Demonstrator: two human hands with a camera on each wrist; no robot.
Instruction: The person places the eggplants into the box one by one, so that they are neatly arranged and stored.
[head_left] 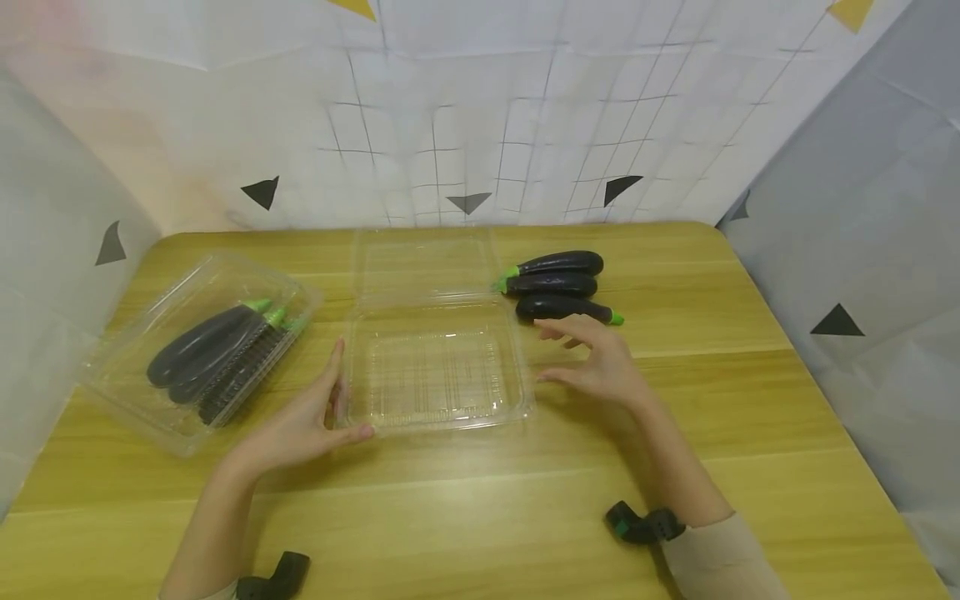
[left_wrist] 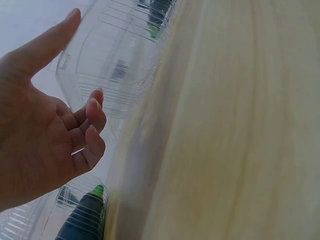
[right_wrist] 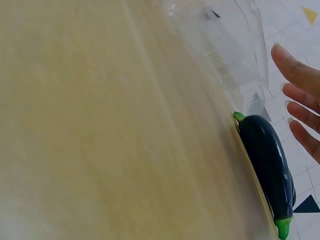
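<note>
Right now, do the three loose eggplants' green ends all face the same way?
No: in the head view, the front eggplant points its green end right, the other two eggplants left.

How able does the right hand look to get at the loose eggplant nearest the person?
Probably yes: the right hand holds nothing and is right beside that eggplant, with nothing visible between them; the clear plastic container lies off to the left.
</note>
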